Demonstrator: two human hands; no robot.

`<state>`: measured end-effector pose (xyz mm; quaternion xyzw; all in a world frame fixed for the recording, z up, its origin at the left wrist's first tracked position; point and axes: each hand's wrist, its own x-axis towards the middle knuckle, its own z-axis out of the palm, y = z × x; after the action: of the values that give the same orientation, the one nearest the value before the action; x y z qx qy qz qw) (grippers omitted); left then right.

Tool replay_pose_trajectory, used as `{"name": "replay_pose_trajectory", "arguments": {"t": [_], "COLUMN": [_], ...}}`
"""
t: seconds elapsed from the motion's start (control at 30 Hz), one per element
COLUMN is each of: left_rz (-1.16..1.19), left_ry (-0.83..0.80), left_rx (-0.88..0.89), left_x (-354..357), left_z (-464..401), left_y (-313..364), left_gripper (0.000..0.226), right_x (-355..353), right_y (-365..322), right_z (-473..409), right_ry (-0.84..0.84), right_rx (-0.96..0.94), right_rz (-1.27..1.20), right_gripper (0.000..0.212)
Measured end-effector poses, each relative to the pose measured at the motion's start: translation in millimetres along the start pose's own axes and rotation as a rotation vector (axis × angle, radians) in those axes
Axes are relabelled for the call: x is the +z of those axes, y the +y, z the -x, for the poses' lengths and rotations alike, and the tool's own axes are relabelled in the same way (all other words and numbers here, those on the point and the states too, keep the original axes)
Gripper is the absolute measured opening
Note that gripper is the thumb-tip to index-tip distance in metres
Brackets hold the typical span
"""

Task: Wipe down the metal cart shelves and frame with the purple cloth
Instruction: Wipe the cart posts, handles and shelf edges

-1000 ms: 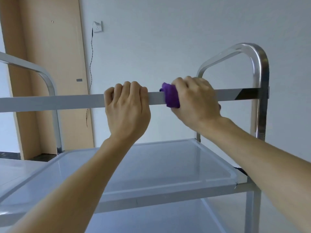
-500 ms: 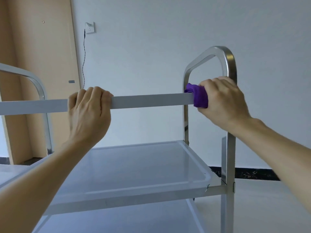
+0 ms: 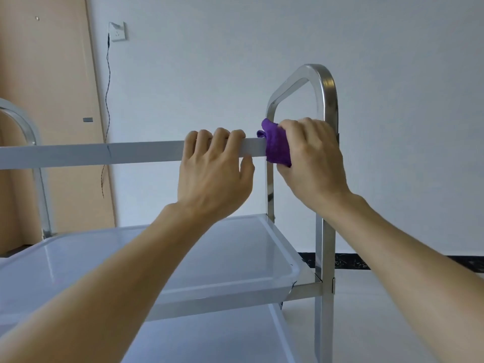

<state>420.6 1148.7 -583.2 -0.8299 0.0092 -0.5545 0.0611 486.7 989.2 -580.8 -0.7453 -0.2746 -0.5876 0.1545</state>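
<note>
Wrapping the purple cloth (image 3: 277,146) around the far right end of the horizontal rail (image 3: 91,154), you are pressing it against the metal just where the rail meets the right upright loop (image 3: 327,100) of the cart frame. Your right hand (image 3: 311,163) is closing around the cloth and the rail together, fingers over the top and thumb side underneath. Your left hand (image 3: 214,169) is gripping the bare rail just beside the cloth, fingers curled over it, steadying the cart.

You are working on the frame at this point, and by my judgement the job is somewhere in the middle rather than near its end. The rail looks clean along its visible length, but nothing here is telling you for certain which parts have been wiped. Both shelves look free of visible dirt, though whether they have been wiped cannot be told. The right upright loop, the left upright loop (image 3: 23,121) and the lower legs are likely waiting for attention.

Counting what is showing: one cloth, one horizontal rail, two upright loops, two shelves, namely the upper shelf (image 3: 285,260) and the lower shelf (image 3: 209,344) beneath it, and your two hands. Behind the cart you are facing a white wall with one socket (image 3: 117,31) and a wooden door (image 3: 52,100).
</note>
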Motion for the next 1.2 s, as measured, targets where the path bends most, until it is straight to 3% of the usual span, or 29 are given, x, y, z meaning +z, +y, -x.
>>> {"name": "replay_pose_trajectory", "arguments": {"t": [0.17, 0.43, 0.5, 0.6, 0.67, 0.73, 0.83, 1.0, 1.2], "left_rz": [0.021, 0.011, 0.020, 0.028, 0.032, 0.034, 0.039, 0.040, 0.056], "left_ry": [0.029, 0.051, 0.050, 0.041, 0.041, 0.056, 0.091, 0.099, 0.098], "left_rx": [0.030, 0.018, 0.019, 0.023, 0.015, -0.006, -0.019, -0.005, -0.011], "left_x": [2.0, 3.5, 1.9, -0.4, -0.7, -1.4, -2.2, -2.5, 0.5], "left_z": [3.9, 5.3, 6.5, 7.5, 7.8, 8.1, 8.6, 9.9, 10.5], "left_y": [-5.8, -7.9, -8.5, -9.2, -8.8, -7.5, -7.1, -10.7, -9.0], "left_gripper": [0.039, 0.040, 0.040, 0.041, 0.041, 0.041, 0.042, 0.044, 0.044], "right_x": [-10.7, -41.8, -44.8, -41.6, -29.4, -14.1, -4.5, -4.5, 21.2], "right_y": [22.5, 49.6, 52.3, 45.7, 33.0, 16.9, 6.8, 18.6, 18.8], "right_z": [28.9, 12.2, 28.5, 55.2, 65.1, 70.4, 50.3, 17.3, 130.1], "right_ry": [0.053, -0.032, 0.041, 0.185, 0.111, -0.019, 0.020, 0.048, -0.150], "right_rx": [-0.114, -0.305, -0.173, 0.290, 0.540, 0.658, 0.722, 0.672, 0.759], "right_rz": [0.094, 0.233, 0.101, -0.271, -0.485, -0.573, -0.466, -0.304, -0.462], "right_gripper": [0.060, 0.062, 0.054, 0.052, 0.063, 0.069, 0.061, 0.053, 0.050]}}
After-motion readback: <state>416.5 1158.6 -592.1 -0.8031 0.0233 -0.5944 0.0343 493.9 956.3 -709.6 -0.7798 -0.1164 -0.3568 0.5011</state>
